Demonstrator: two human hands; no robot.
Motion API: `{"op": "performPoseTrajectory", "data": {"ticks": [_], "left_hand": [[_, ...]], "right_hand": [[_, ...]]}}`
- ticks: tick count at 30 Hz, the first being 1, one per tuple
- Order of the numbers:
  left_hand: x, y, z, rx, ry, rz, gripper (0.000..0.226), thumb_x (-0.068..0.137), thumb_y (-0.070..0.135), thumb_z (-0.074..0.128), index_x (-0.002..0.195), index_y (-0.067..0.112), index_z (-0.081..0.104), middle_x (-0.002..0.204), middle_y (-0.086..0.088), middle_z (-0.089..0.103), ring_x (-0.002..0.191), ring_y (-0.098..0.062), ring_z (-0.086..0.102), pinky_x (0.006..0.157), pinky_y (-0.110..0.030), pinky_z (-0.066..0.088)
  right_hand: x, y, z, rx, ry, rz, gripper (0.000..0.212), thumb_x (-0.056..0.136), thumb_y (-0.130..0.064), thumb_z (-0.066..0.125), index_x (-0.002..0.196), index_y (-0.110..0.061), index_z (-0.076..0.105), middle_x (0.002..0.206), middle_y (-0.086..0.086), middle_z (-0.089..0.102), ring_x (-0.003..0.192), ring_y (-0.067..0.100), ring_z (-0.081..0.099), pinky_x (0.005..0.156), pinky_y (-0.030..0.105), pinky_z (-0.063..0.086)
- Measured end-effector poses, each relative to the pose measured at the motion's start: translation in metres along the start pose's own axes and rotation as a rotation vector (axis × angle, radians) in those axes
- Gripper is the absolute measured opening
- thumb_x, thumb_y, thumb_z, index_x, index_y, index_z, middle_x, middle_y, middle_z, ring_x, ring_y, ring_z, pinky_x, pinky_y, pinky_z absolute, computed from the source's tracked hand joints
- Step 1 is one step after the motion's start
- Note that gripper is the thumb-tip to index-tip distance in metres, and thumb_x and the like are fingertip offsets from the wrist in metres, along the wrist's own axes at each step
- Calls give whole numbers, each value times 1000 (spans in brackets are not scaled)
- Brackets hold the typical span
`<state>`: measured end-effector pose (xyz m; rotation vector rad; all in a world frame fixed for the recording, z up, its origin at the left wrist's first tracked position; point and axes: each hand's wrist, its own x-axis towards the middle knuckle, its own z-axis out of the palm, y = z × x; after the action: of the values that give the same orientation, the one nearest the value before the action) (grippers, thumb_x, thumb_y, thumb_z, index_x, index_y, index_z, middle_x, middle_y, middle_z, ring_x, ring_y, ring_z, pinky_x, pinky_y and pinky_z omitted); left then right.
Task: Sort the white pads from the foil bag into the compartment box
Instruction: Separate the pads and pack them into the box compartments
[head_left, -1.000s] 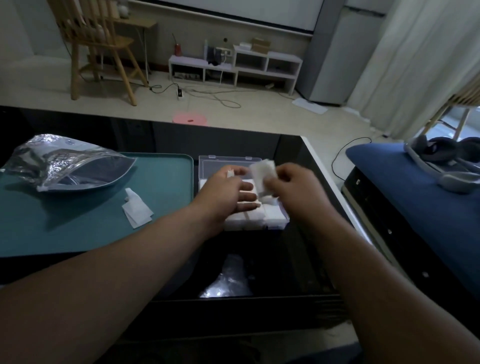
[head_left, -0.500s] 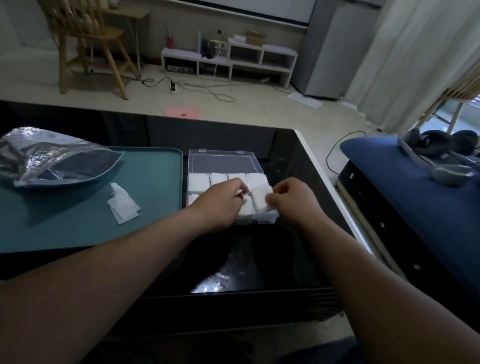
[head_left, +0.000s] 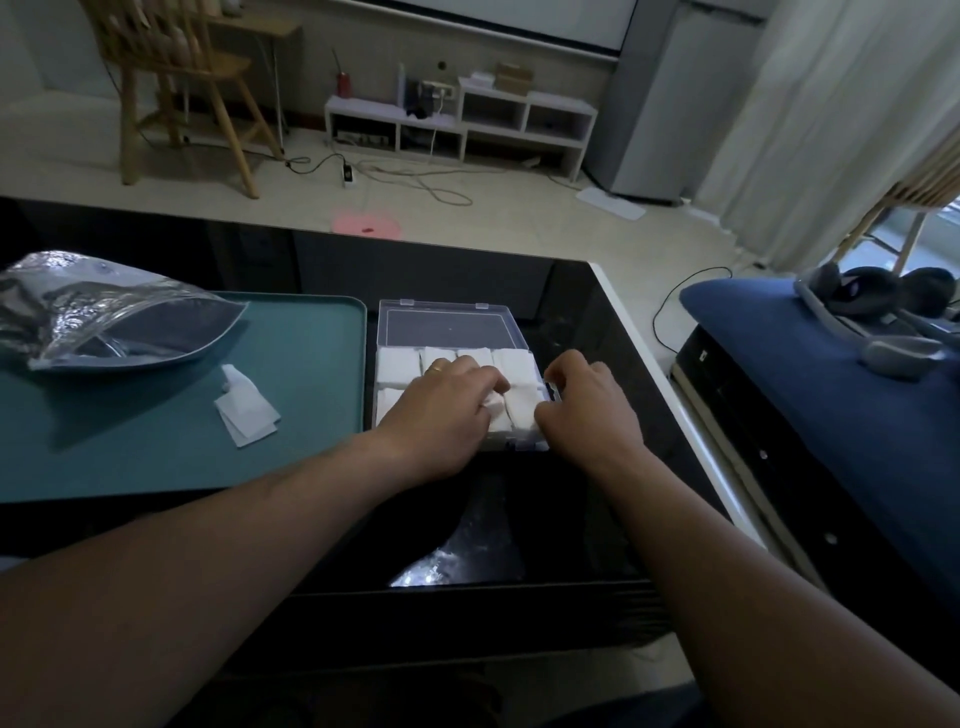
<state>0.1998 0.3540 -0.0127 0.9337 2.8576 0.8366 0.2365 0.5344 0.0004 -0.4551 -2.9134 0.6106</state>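
And the left hand (head_left: 447, 410) pinches a pad (head_left: 496, 415) down into the box (head_left: 441, 325), the right hand (head_left: 587, 410) is curled at its right rim with its grip unclear, and spare pads (head_left: 247, 413) lie left of the box, nearer the left hand.

Left hand (head_left: 441, 413) on white pads (head_left: 521, 410), right hand (head_left: 587, 410) at compartment box (head_left: 383, 332) edge

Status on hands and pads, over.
Left hand and right hand over compartment box, fingers on pads; grip unclear. Loose pads on tray by foil bag. Nothing blocking.
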Motion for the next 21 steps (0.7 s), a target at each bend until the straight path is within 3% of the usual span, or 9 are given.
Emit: {"op": "performPoseTrajectory", "data": {"ticks": [4, 8, 12, 14, 17, 19, 21], "left_hand": [[-2, -6, -2, 87, 40, 18, 41, 97, 20, 47, 135, 29, 57, 138, 2, 53, 130, -24, 43, 106, -47, 37], [-4, -17, -8, 51, 95, -3, 47, 93, 20, 42, 137, 25, 58, 138, 1, 55, 130, -25, 47, 108, -45, 38], [-8, -24, -21, 14, 110, 16, 58, 86, 23, 32, 138, 22, 59, 135, -2, 59, 127, -23, 52, 109, -45, 40], [-9, -23, -33, -148, 179, -33, 46, 97, 20, 34, 134, 22, 61, 120, -3, 63, 111, -20, 57, 97, -38, 46], [-5, -16, -66, -684, 211, -220, 29, 106, 15, 38, 119, 17, 64, 87, -9, 62, 80, -21, 58, 75, -38, 49], [-5, -12, -81, -992, 157, -274, 29, 108, 19, 37, 112, 10, 64, 84, -11, 64, 84, -26, 61, 81, -41, 51], [-6, -8, -82, -1166, 123, -258, 33, 109, 22, 36, 107, 9, 66, 94, -13, 71, 94, -27, 65, 89, -44, 49]], "right_hand": [[-1, 5, 2, -58, -21, -124, 11, 94, -28, 64, 102, -27, 72, 105, -4, 59, 99, 17, 60, 87, 43, 58], [5, 9, -3, 8, 111, -131, 14, 99, -27, 60, 107, -26, 72, 105, -6, 62, 99, 15, 60, 86, 39, 57], [6, 9, -1, -48, 22, -191, 19, 98, -30, 60, 110, -31, 75, 108, -8, 67, 101, 16, 62, 91, 43, 57], [4, 5, -2, -40, 58, -184, 21, 99, -29, 59, 112, -29, 75, 109, -6, 67, 102, 17, 62, 92, 45, 56], [2, -11, -17, 197, 155, -144, 15, 101, -27, 60, 105, -24, 74, 99, -9, 70, 92, 13, 65, 83, 38, 58], [-5, -31, -27, 504, 3, -82, 15, 104, -27, 60, 104, -19, 73, 94, -3, 75, 86, 16, 70, 76, 33, 57], [-15, -53, -31, 761, -240, -52, 21, 106, -27, 58, 109, -12, 71, 97, 4, 78, 84, 19, 72, 73, 33, 56]]}}
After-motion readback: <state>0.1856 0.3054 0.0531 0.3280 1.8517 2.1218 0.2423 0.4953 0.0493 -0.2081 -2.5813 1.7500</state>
